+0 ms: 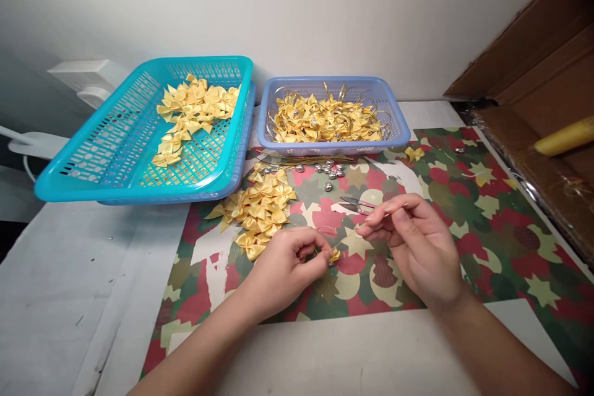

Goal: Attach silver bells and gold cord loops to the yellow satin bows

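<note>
My left hand (294, 263) is closed, thumb and forefinger pinching a small yellow ribbon bow (335, 255). A silvery bit, maybe a bell, peeks out beneath that bow. From it a thin gold cord (347, 237) runs up to my right hand (420, 247), whose thumb and forefinger pinch the other end. Behind my right fingers lie small thread snips (356, 204), blades pointing left. A pile of yellow bows (262, 213) rests just beyond my left hand. Several silver bells (330, 170) are scattered farther back, near a bundle of gold cords (310, 161).
At the back left, a teal basket (134, 193) with yellow bows sits stacked on a blue one. A periwinkle basket (331, 147) holds bows with gold cords and bells. Patterned paper (380, 294) covers the table. A cardboard box (524, 111) stands at right.
</note>
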`<action>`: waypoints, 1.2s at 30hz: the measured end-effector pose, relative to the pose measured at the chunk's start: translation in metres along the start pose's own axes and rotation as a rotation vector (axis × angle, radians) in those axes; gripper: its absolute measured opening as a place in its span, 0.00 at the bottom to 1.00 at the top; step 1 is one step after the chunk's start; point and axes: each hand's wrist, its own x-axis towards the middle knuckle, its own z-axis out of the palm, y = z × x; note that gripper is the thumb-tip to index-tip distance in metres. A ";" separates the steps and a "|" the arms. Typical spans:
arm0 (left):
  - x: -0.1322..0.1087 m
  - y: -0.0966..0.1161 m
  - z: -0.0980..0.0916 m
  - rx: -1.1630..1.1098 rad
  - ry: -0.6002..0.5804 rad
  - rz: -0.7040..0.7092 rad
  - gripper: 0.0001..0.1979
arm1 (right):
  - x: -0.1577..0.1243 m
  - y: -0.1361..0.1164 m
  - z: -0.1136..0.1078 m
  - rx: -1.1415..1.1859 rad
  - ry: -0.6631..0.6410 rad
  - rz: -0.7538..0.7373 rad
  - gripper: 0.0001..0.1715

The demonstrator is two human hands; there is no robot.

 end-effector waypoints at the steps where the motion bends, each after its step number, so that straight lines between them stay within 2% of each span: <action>1: 0.000 0.000 0.000 -0.011 0.000 -0.006 0.08 | 0.001 0.000 0.000 0.013 0.009 0.003 0.09; 8: 0.002 0.002 -0.001 -0.115 -0.051 -0.035 0.09 | 0.004 0.000 0.000 0.042 0.101 0.033 0.06; 13: 0.002 0.002 -0.001 -0.072 -0.047 -0.012 0.11 | 0.005 0.000 0.000 -0.003 0.123 0.035 0.07; 16: 0.001 0.003 -0.002 0.001 -0.021 0.032 0.10 | 0.002 0.000 0.001 -0.030 0.070 0.010 0.07; 19: 0.000 0.004 -0.005 0.048 0.026 0.079 0.06 | -0.003 -0.001 0.003 -0.068 -0.040 -0.015 0.08; 23: -0.001 0.012 -0.008 -0.014 0.151 0.210 0.13 | -0.006 -0.001 0.007 -0.039 -0.164 -0.021 0.08; 24: -0.002 0.015 -0.008 -0.045 0.144 0.240 0.16 | -0.006 -0.001 0.008 -0.035 -0.183 -0.020 0.08; 26: -0.001 0.019 -0.006 -0.114 0.058 0.253 0.16 | -0.006 -0.001 0.010 -0.034 -0.198 -0.025 0.07; 28: 0.000 0.019 -0.003 -0.243 -0.043 0.206 0.10 | -0.006 0.000 0.011 -0.042 -0.191 -0.034 0.07; 29: 0.001 0.018 -0.001 -0.343 -0.070 0.168 0.12 | -0.006 0.001 0.011 -0.057 -0.182 -0.034 0.07; 32: 0.004 0.012 0.003 -0.725 -0.067 0.035 0.20 | -0.006 0.002 0.009 -0.163 -0.147 -0.045 0.09; 36: 0.005 0.008 0.005 -1.052 -0.052 -0.093 0.20 | -0.008 0.004 0.007 -0.312 -0.177 -0.084 0.09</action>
